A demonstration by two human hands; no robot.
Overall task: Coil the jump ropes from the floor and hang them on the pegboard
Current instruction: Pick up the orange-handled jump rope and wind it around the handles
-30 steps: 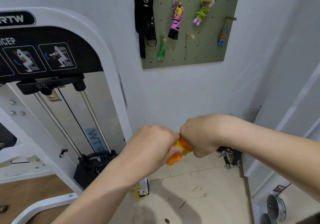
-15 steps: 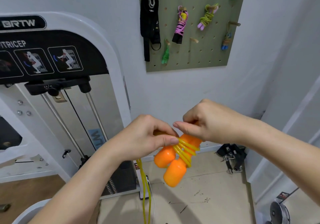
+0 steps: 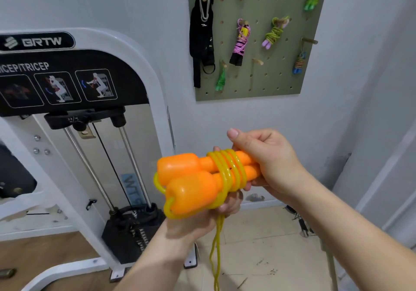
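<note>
Handles first: two fat orange plastic jump-rope handles [image 3: 186, 178] lie side by side near me, between my hands, bound together by several turns of translucent yellow cord [image 3: 227, 171]. My right hand [image 3: 270, 162] grips their thin ends from the right, thumb raised above. My left hand [image 3: 202, 221] cups them from below, fingers curled round the wraps, and the loose cord hangs down from it toward the floor [image 3: 258, 257]. Far ahead, the olive-green pegboard [image 3: 254, 83] on the wall carries other coiled ropes [image 3: 239, 42]. A white cable machine [image 3: 90, 42] stands at the left.
</note>
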